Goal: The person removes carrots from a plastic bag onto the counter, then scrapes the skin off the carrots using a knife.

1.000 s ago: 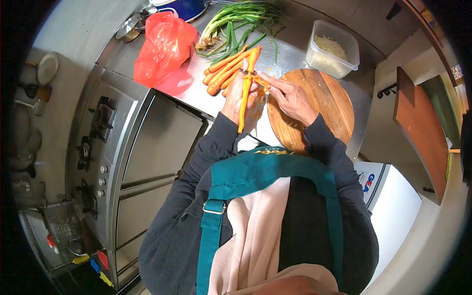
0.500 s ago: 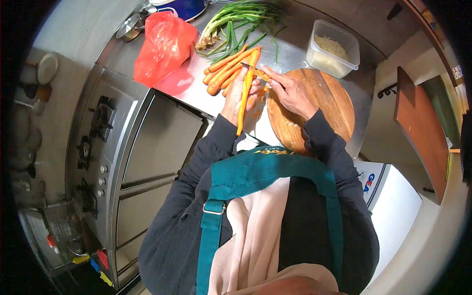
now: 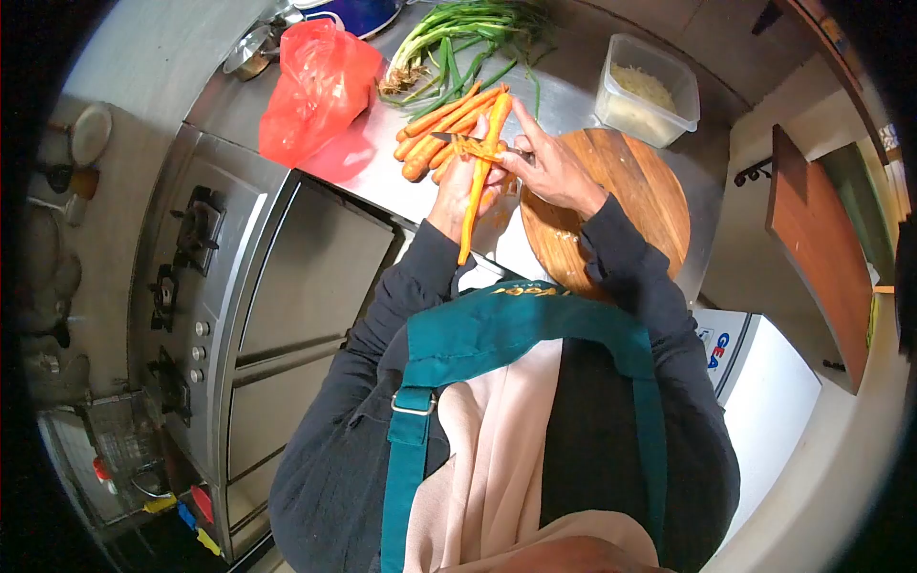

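My left hand (image 3: 453, 198) is closed around a long carrot (image 3: 473, 211), which slants with its narrow end toward me. A knife (image 3: 442, 137) is in my right hand (image 3: 557, 174), its dark blade lying across the carrot. The right index finger stretches along the carrot's far end. Orange peel shavings (image 3: 475, 147) cling around the blade, and part of the handle is hidden by my fingers. Just beyond my left hand lies a pile of carrots (image 3: 418, 153). Under my right wrist is a round wooden board (image 3: 640, 191).
Spring onions (image 3: 468, 38) lie behind the carrots. A red plastic bag (image 3: 315, 91) stands to the left, near a metal pot (image 3: 250, 54). At the back right is a clear tub (image 3: 650, 91) of pale shreds. The stove (image 3: 196, 239) is at my left.
My right hand has shifted slightly, and the blade now points left across the carrot. The peel shavings have moved from the carrot's right side onto its top. My left hand keeps its hold.
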Demonstrator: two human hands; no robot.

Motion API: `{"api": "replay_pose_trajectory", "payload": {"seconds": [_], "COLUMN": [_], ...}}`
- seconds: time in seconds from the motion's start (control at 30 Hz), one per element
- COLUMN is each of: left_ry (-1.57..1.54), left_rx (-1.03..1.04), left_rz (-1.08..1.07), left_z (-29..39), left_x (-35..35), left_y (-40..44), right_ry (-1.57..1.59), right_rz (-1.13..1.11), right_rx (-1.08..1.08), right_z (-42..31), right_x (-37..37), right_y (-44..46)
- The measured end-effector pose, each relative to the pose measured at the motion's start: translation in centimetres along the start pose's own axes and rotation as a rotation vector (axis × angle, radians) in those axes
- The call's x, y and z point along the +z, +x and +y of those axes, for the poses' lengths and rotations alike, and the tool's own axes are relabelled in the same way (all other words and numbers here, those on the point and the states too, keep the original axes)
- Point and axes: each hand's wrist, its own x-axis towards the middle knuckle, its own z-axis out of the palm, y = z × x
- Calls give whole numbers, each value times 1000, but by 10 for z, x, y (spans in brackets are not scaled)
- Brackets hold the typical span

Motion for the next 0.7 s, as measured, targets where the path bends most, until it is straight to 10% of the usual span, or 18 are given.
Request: {"api": "replay_pose_trajectory", "payload": {"seconds": [0.7], "left_ry": [-122], "left_rx": [-191], "left_rz": [-35], "left_z": [-11], "left_x": [-31], "left_y": [13], "right_ry": [29], "right_rz": [63], "right_rx": [-5], "right_z": [21], "right_x": [4], "right_y": [11]}}
